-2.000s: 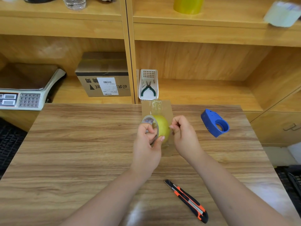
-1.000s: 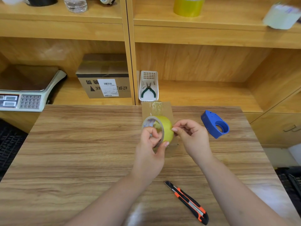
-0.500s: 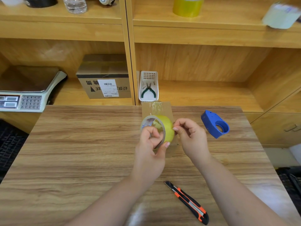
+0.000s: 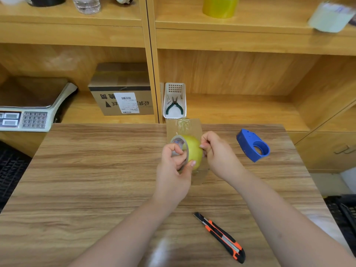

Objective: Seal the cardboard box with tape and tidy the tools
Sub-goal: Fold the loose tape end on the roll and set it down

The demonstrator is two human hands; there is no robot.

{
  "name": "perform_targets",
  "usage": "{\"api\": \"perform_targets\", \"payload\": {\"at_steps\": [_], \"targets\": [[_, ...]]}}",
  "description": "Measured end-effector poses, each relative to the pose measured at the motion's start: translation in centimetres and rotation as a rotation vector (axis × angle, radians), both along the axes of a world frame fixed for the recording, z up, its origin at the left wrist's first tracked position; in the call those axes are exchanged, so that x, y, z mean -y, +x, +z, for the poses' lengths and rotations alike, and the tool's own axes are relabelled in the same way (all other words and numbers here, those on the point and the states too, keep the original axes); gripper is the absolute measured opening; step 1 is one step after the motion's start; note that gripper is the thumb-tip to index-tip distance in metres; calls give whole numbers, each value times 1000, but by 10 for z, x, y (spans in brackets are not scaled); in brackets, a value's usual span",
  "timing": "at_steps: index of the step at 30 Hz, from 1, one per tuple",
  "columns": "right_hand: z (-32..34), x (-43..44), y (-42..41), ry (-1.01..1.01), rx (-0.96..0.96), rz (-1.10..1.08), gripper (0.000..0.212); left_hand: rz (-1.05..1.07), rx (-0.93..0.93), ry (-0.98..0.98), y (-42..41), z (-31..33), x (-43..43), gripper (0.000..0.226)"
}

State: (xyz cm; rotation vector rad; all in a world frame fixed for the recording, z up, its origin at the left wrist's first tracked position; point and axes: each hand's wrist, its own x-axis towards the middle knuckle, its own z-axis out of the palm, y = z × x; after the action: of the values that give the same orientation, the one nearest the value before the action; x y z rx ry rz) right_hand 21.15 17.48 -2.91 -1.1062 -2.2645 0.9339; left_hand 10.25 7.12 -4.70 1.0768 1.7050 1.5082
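A small flat cardboard box (image 4: 184, 125) lies at the table's far middle, with clear tape across its far end. Above it my left hand (image 4: 174, 171) holds a yellowish roll of tape (image 4: 193, 151), fingers through its core and thumb on the outer face. My right hand (image 4: 218, 153) pinches at the roll's right edge, thumb and forefinger closed on the tape surface. A blue tape dispenser (image 4: 253, 145) lies to the right on the table. An orange and black utility knife (image 4: 221, 237) lies near the front edge.
Behind the wooden table (image 4: 86, 170) stands a shelf unit holding a white basket with green pliers (image 4: 174, 106), a labelled carton (image 4: 122, 95), a weighing scale (image 4: 28, 110), and more tape rolls (image 4: 220, 5) on the upper shelf.
My left hand has turned the roll slightly, so its open core faces more toward me. My right fingers keep picking at the roll's edge. Nothing else has moved.
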Motion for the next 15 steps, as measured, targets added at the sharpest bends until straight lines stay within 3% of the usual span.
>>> {"api": "perform_targets", "payload": {"at_steps": [6, 11, 13, 15], "targets": [[-6, 3, 2, -10, 9, 3, 36, 55, -33, -14, 5, -2, -2, 39], [-11, 4, 11, -165, -323, -112, 21, 26, 33, -17, 6, -2, 2, 41], [-11, 5, 15, -243, -423, -95, 36, 13, 101, -2, 8, -2, 3, 40], [-13, 8, 15, -262, -433, -69, 38, 4, 148, 11, 10, -2, 3, 38]]}}
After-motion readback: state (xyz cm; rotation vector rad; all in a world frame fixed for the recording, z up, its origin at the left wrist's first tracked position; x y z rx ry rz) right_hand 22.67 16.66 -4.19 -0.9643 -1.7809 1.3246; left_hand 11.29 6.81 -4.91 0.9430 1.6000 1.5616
